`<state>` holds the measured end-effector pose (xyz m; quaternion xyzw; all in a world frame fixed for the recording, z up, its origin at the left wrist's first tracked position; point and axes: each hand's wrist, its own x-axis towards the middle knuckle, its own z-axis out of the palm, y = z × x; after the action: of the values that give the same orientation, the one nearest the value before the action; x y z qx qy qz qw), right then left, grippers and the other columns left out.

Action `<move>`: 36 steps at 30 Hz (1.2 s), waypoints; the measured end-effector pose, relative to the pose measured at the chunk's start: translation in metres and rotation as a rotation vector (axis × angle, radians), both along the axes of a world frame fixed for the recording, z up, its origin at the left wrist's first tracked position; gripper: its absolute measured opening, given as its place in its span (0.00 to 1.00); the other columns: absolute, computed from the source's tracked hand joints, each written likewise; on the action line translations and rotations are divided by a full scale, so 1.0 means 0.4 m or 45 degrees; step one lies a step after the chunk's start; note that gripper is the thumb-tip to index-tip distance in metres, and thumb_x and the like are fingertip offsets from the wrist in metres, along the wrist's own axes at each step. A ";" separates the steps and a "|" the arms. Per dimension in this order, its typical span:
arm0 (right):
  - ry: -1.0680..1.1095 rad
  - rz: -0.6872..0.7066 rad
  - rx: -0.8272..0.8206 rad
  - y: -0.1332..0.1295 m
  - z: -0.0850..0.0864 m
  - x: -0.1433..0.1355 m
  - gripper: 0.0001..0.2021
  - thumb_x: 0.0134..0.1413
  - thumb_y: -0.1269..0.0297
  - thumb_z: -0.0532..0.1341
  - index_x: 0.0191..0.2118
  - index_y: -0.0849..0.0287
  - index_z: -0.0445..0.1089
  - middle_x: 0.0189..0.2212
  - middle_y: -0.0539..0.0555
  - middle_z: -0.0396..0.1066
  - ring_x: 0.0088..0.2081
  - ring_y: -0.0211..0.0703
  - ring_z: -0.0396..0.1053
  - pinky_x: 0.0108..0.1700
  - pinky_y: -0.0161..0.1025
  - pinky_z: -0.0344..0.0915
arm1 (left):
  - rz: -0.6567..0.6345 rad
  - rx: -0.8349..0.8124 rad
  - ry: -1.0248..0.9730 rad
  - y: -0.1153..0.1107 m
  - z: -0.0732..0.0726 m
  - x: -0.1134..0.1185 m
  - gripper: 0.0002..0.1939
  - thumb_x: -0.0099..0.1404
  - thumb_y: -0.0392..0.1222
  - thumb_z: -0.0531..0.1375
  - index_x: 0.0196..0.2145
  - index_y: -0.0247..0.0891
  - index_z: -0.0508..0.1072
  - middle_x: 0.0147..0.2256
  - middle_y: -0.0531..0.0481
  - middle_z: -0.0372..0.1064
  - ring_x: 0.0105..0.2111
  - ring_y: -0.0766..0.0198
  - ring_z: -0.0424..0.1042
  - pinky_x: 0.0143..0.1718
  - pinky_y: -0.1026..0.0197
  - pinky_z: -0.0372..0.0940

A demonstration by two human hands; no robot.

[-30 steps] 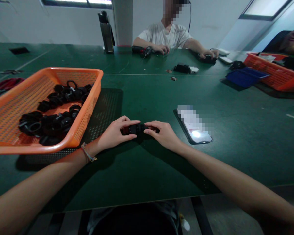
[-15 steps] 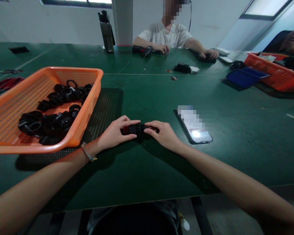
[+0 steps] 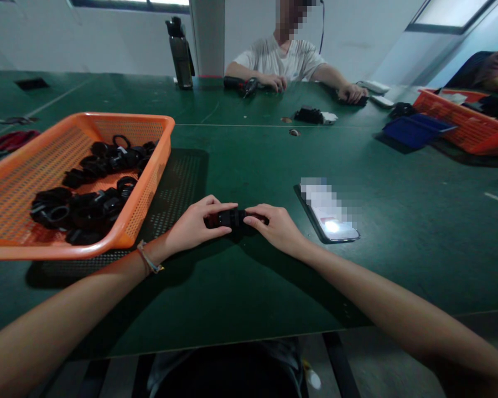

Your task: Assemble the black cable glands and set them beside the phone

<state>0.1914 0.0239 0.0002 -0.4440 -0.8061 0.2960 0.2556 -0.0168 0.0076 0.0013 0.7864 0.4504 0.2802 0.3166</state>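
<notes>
Low over the green table [image 3: 249, 293], my left hand [image 3: 199, 221] grips the left part of a small black object [image 3: 231, 218] between thumb and fingers. The thumb and fingertips of my right hand [image 3: 276, 225] pinch its right end. Exact details of the black object are too dark to tell. Left of my hands stands an orange basket [image 3: 149, 188] with several black plastic parts [image 3: 93, 207] inside. A lit phone [image 3: 330, 215] lies to the right of my right hand.
Across the table a person [image 3: 290, 63] rests both hands near a drill [image 3: 241, 85]. A dark bottle [image 3: 180, 55] stands at the far edge. A blue tray [image 3: 417, 130] and a red-orange basket [image 3: 468, 124] are at the right, beside another person's arm.
My hands and the black object hold nearly the same place. Across the table, the person's hand at the right has shifted slightly over a dark item.
</notes>
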 end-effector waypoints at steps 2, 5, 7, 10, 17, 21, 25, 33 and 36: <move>-0.002 0.005 0.005 0.000 0.001 0.001 0.09 0.55 0.67 0.58 0.40 0.62 0.74 0.34 0.55 0.75 0.34 0.39 0.69 0.37 0.37 0.63 | -0.004 0.001 -0.003 0.000 0.000 0.001 0.23 0.57 0.44 0.61 0.51 0.42 0.69 0.35 0.52 0.59 0.31 0.66 0.63 0.30 0.64 0.61; -0.015 0.014 0.025 0.000 0.002 0.002 0.09 0.55 0.67 0.58 0.39 0.61 0.74 0.33 0.54 0.75 0.33 0.38 0.69 0.36 0.36 0.63 | -0.005 -0.011 -0.006 0.000 0.001 0.001 0.23 0.57 0.45 0.61 0.51 0.42 0.68 0.35 0.52 0.59 0.30 0.66 0.63 0.30 0.63 0.61; -0.035 0.016 0.033 0.000 0.003 0.001 0.09 0.56 0.67 0.58 0.38 0.61 0.74 0.32 0.54 0.75 0.33 0.38 0.69 0.36 0.36 0.62 | -0.005 -0.015 -0.006 0.001 0.001 0.000 0.23 0.57 0.45 0.61 0.51 0.42 0.68 0.35 0.52 0.59 0.30 0.66 0.63 0.29 0.64 0.61; -0.059 0.014 0.038 0.000 0.005 0.000 0.09 0.56 0.67 0.57 0.38 0.62 0.74 0.31 0.54 0.74 0.32 0.39 0.68 0.35 0.37 0.62 | -0.002 -0.011 -0.007 0.001 0.000 -0.001 0.23 0.57 0.44 0.61 0.51 0.43 0.69 0.35 0.52 0.59 0.30 0.67 0.63 0.29 0.64 0.61; -0.065 0.008 0.017 -0.005 0.014 -0.001 0.09 0.56 0.66 0.57 0.38 0.61 0.73 0.32 0.55 0.74 0.33 0.39 0.68 0.35 0.37 0.62 | 0.003 -0.024 -0.011 0.001 0.001 0.000 0.23 0.56 0.45 0.61 0.50 0.43 0.69 0.35 0.52 0.59 0.31 0.67 0.63 0.29 0.64 0.62; -0.036 0.019 -0.010 -0.012 0.018 0.000 0.10 0.54 0.66 0.59 0.42 0.62 0.70 0.35 0.56 0.73 0.34 0.40 0.67 0.35 0.38 0.62 | 0.002 -0.029 -0.010 0.000 0.003 0.000 0.22 0.57 0.45 0.61 0.50 0.42 0.69 0.35 0.52 0.59 0.31 0.66 0.63 0.30 0.64 0.62; 0.032 0.066 -0.020 -0.013 0.012 0.004 0.19 0.47 0.70 0.63 0.47 0.62 0.65 0.38 0.55 0.71 0.36 0.40 0.67 0.36 0.38 0.63 | 0.010 -0.010 0.006 0.000 0.003 -0.001 0.22 0.56 0.45 0.61 0.50 0.43 0.70 0.35 0.51 0.60 0.33 0.65 0.64 0.31 0.63 0.62; 0.081 0.046 -0.042 -0.006 0.001 0.003 0.14 0.45 0.74 0.64 0.40 0.58 0.68 0.35 0.52 0.72 0.36 0.39 0.68 0.37 0.39 0.65 | -0.001 0.001 0.013 0.001 0.000 -0.002 0.23 0.57 0.46 0.61 0.51 0.44 0.69 0.35 0.51 0.59 0.32 0.65 0.64 0.31 0.63 0.62; 0.073 0.038 -0.052 -0.007 0.002 0.003 0.14 0.46 0.73 0.64 0.41 0.58 0.68 0.35 0.52 0.72 0.36 0.39 0.68 0.38 0.39 0.65 | -0.004 -0.003 0.011 0.002 0.000 -0.002 0.23 0.57 0.46 0.61 0.50 0.43 0.69 0.35 0.51 0.59 0.32 0.65 0.64 0.31 0.63 0.62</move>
<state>0.1925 0.0212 0.0008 -0.4284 -0.7988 0.3287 0.2652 -0.0177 0.0083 0.0013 0.7879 0.4507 0.2760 0.3159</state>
